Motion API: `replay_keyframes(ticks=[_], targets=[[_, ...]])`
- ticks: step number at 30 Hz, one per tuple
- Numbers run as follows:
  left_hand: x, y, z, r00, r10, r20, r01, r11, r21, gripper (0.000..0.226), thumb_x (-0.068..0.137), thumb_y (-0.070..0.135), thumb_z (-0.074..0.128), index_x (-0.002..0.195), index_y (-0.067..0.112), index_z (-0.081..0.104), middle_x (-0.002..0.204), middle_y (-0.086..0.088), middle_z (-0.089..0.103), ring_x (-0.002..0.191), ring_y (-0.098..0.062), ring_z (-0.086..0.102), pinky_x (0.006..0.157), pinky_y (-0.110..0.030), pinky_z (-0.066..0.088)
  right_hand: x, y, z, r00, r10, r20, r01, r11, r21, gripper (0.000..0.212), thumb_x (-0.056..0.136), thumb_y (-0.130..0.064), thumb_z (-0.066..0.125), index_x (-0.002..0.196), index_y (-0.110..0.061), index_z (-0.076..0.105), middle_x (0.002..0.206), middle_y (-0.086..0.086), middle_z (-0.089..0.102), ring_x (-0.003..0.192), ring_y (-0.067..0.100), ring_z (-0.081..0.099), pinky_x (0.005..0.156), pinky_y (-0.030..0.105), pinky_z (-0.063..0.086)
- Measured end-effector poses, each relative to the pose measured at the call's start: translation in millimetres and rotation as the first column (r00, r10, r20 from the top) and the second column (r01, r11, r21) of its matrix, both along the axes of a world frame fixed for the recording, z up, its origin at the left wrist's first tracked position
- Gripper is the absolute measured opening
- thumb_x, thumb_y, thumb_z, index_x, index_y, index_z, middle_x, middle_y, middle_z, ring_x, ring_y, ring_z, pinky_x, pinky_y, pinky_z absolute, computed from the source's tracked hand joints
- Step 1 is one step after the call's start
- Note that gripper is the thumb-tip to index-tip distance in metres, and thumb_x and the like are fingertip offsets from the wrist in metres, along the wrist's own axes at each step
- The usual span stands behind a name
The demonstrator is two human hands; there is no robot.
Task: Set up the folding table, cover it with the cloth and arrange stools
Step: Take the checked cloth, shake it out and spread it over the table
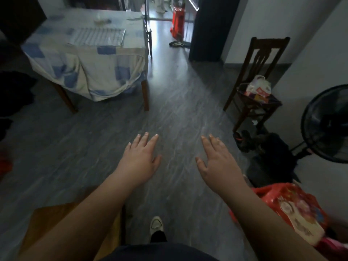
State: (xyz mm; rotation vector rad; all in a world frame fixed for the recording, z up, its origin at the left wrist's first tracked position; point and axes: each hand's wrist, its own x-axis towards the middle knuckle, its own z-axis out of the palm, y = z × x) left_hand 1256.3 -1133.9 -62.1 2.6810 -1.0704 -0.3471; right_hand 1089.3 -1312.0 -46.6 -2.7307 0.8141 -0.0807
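My left hand (140,160) and my right hand (216,161) are stretched out in front of me over the grey floor, palms down, fingers straight, holding nothing. At the upper left stands a wooden-legged table (145,97) draped with a white and blue checked cloth (90,72), with a flat striped object (98,36) lying on top. A brown wooden surface (56,219) shows at the lower left, partly hidden behind my left forearm. No stool can be made out.
A dark wooden chair (258,72) with bags on its seat stands by the right wall. A black fan (325,123), dark bags and a red bag (293,206) crowd the right side. Open grey floor (178,110) runs ahead to a doorway.
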Motion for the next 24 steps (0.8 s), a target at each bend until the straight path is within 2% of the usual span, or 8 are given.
replay_keyframes(ticks=[5,15,19,24], targets=[[99,-33,13,0.998,0.067,0.007,-0.067,0.997,-0.025,0.071,0.099,0.049,0.046,0.158,0.03,0.013,0.167,-0.005,0.013,0.153,-0.027,0.011,0.122,-0.047,0.017,106,-35,7,0.999,0.051,0.017,-0.051,0.998,0.031,0.07,0.102,-0.051,0.037,0.161,-0.031,0.005,0.169,-0.001,0.006,0.155,0.017,0.004,0.126,0.033,0.006],[287,-101,6,0.978,0.207,0.039,-0.208,0.978,0.023,0.072,0.097,0.049,0.048,0.158,0.031,0.013,0.167,-0.004,0.011,0.153,-0.026,0.011,0.122,-0.048,0.018,310,-139,4,0.988,0.15,0.038,-0.153,0.984,0.091,0.071,0.101,-0.052,0.04,0.16,-0.036,0.005,0.169,-0.006,0.005,0.154,0.012,0.001,0.123,0.031,0.008],[369,-141,-2,0.96,0.278,0.032,-0.279,0.959,0.039,0.073,0.098,0.049,0.047,0.158,0.031,0.012,0.167,-0.003,0.01,0.153,-0.025,0.01,0.122,-0.047,0.017,417,-181,-5,0.966,0.251,0.056,-0.255,0.962,0.093,0.071,0.1,-0.051,0.04,0.16,-0.034,0.007,0.169,-0.004,0.007,0.155,0.014,0.003,0.123,0.032,0.01],[463,-178,5,0.921,0.39,0.017,-0.39,0.92,0.046,0.073,0.098,0.049,0.046,0.158,0.03,0.011,0.167,-0.003,0.01,0.153,-0.025,0.01,0.122,-0.048,0.017,546,-218,6,0.887,0.46,0.043,-0.462,0.885,0.057,0.071,0.1,-0.045,0.043,0.161,-0.027,0.009,0.169,0.0,0.009,0.155,0.016,0.005,0.124,0.031,0.008]])
